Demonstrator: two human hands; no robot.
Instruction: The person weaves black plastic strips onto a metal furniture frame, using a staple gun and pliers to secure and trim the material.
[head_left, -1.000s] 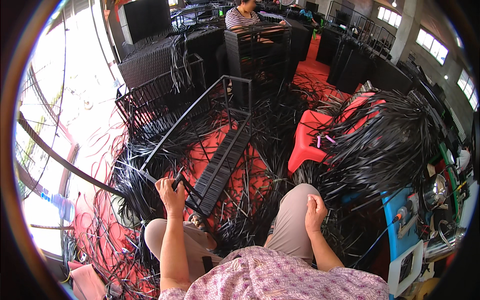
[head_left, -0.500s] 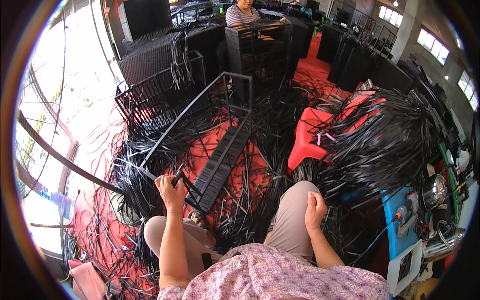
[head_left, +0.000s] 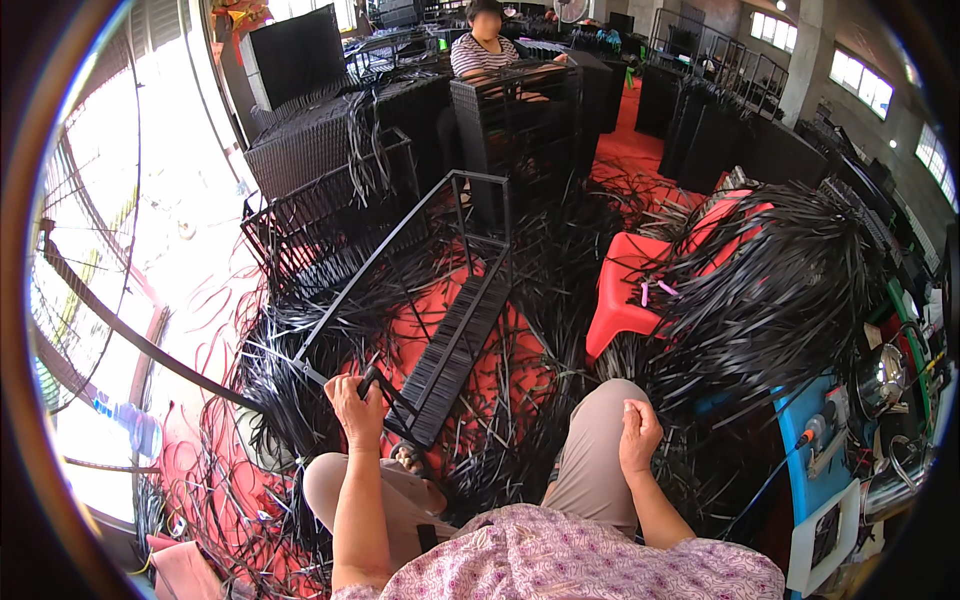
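My left hand (head_left: 356, 410) is closed round the near corner of a black metal furniture frame (head_left: 380, 262), which leans away from me over the floor. Black flat strips are wound closely across the frame's lower panel (head_left: 452, 350); its upper bars are bare. Beside my right knee, my right hand (head_left: 638, 440) is held up with its fingers curled in and the thumb pressed to them. Whatever it may hold is too small or hidden to make out. A red plastic stool (head_left: 625, 285) stands ahead of it, with a big heap of loose black strips (head_left: 770, 290) lying over its right side.
Loose strips cover much of the red floor (head_left: 205, 430). Woven black furniture (head_left: 310, 150) stands at the far left. A person (head_left: 485, 55) in a striped top sits behind another black frame. To my right are a blue panel (head_left: 800, 440) and shiny metal pots (head_left: 880, 380).
The whole scene sits slightly lower and further right in the picture, as my head has moved. My left hand keeps its grip on the frame; my right hand stays near the knee.
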